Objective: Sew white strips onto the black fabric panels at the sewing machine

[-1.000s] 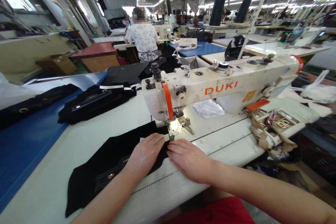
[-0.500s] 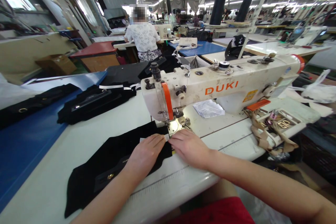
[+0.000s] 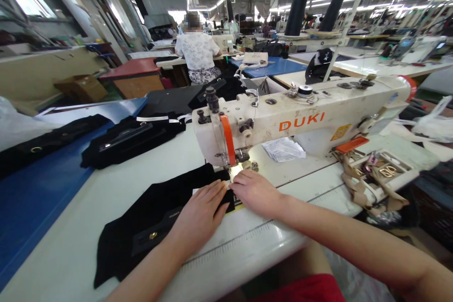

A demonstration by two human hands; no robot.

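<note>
A black fabric piece (image 3: pixel 141 207) with a dark strap and a gold fitting lies on the sewing machine's bed, its right end by the needle area. My left hand (image 3: pixel 200 212) rests flat on it, fingers stretched out and thumb apart. Beneath those fingers a white label (image 3: pixel 195 191) peeks out, mostly hidden. Close to the presser foot, my right hand (image 3: pixel 256 193) has its fingertips pinched together at the label's right end; the exact grip is partly covered. The white sewing machine (image 3: pixel 304 120) stands just behind both hands, its lamp lighting the needle plate.
White labels (image 3: pixel 284 149) lie stacked under the machine arm. A parts tray (image 3: pixel 385 170) with metal rings and beige straps sits at the right. More black pieces (image 3: pixel 134 139) lie at the left, partly over a blue surface (image 3: pixel 46 198). A person (image 3: pixel 198 52) sits farther ahead.
My left thumb has spread away from its fingers. My right fingertips have shifted slightly up toward the needle. The whole view has moved a little; the black fabric stays by the presser foot.
</note>
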